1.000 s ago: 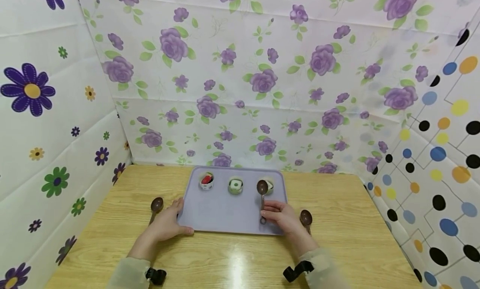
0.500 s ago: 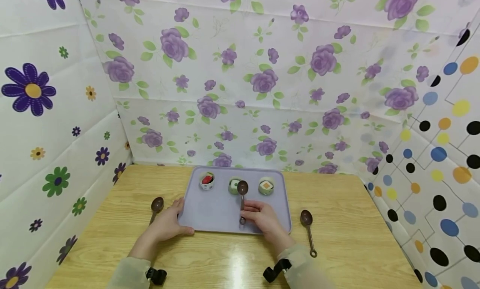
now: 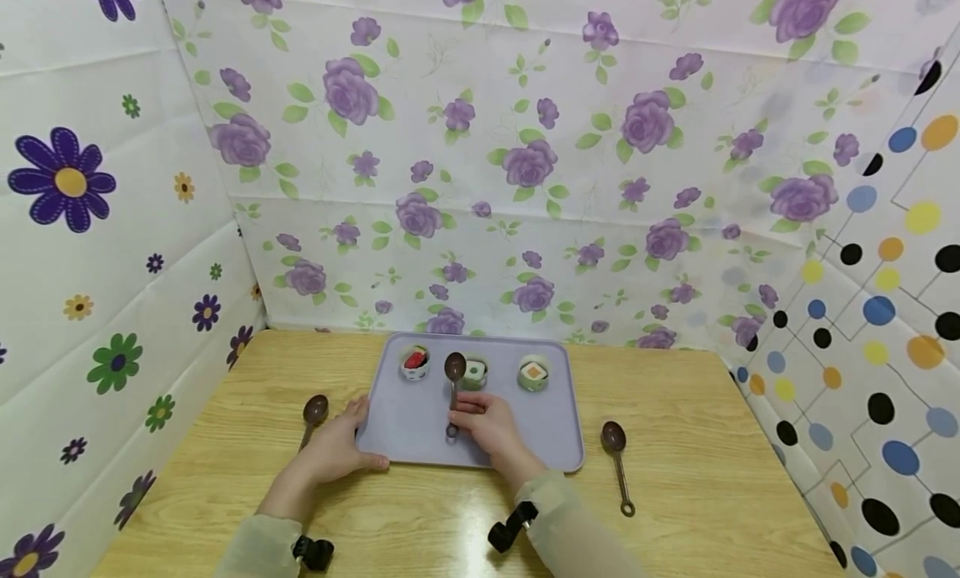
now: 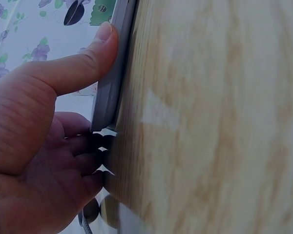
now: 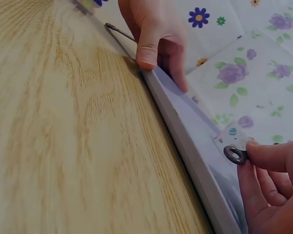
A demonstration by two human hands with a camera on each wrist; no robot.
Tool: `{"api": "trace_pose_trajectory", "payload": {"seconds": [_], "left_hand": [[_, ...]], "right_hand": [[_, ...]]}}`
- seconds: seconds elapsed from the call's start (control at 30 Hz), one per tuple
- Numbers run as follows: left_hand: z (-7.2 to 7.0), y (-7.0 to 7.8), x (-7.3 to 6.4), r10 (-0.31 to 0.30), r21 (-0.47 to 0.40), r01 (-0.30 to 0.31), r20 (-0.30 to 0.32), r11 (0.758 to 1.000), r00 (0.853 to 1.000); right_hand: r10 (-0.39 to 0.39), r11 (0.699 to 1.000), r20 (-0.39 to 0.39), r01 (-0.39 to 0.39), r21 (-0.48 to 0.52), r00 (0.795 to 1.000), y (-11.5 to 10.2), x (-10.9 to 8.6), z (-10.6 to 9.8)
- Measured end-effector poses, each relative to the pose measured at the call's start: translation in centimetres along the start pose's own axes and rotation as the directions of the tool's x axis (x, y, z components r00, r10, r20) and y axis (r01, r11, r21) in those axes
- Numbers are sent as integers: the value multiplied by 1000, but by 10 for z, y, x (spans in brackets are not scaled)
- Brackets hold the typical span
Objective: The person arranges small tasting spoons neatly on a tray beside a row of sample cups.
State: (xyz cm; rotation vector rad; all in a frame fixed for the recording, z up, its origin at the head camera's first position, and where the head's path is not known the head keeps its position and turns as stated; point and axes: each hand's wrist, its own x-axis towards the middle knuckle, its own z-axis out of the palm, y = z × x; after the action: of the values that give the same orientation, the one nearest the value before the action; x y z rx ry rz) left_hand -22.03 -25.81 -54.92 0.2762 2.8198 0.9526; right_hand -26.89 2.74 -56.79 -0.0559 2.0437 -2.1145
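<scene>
My right hand (image 3: 491,432) pinches a dark brown spoon (image 3: 455,366) by its handle, bowl pointing away, over the lilac tray (image 3: 408,432). In the right wrist view the spoon's ring end (image 5: 234,154) pokes out between thumb and fingers. My left hand (image 3: 337,449) grips the tray's near left corner, thumb at the front rim and fingers along the left side. Three small round cups stand in a row at the tray's back: one with a red item (image 3: 414,365), a green one with a white-and-green top (image 3: 476,373) beside the spoon bowl, and another with a white-and-orange top (image 3: 533,373).
A second brown spoon (image 3: 316,409) lies left of the tray, partly hidden by my left hand. Another spoon (image 3: 614,440) lies right of the tray on the wooden table (image 3: 697,478). Patterned cloth walls (image 3: 465,186) enclose the table at the back and sides.
My right hand has carried the spoon leftward, from over the right cup past the middle cup to its left side. The left hand and tray stay put.
</scene>
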Motion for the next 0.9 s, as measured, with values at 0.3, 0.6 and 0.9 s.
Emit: {"api": "trace_pose_trajectory", "payload": {"seconds": [0.3,0.6,0.9], "left_hand": [[-1,1,-1,0,0,0,0,1000,1000],[-1,2,-1,-6,2,6,-3,1000,1000],[0,1,-1,-13,-6,13,0,1000,1000]], "right_hand": [[-33,999,-124,28,-43,992,4,15,28],[-90,986,-222,56,-155,971,5,27,46],[-163,953,-281,77,-294,946,5,35,57]]}}
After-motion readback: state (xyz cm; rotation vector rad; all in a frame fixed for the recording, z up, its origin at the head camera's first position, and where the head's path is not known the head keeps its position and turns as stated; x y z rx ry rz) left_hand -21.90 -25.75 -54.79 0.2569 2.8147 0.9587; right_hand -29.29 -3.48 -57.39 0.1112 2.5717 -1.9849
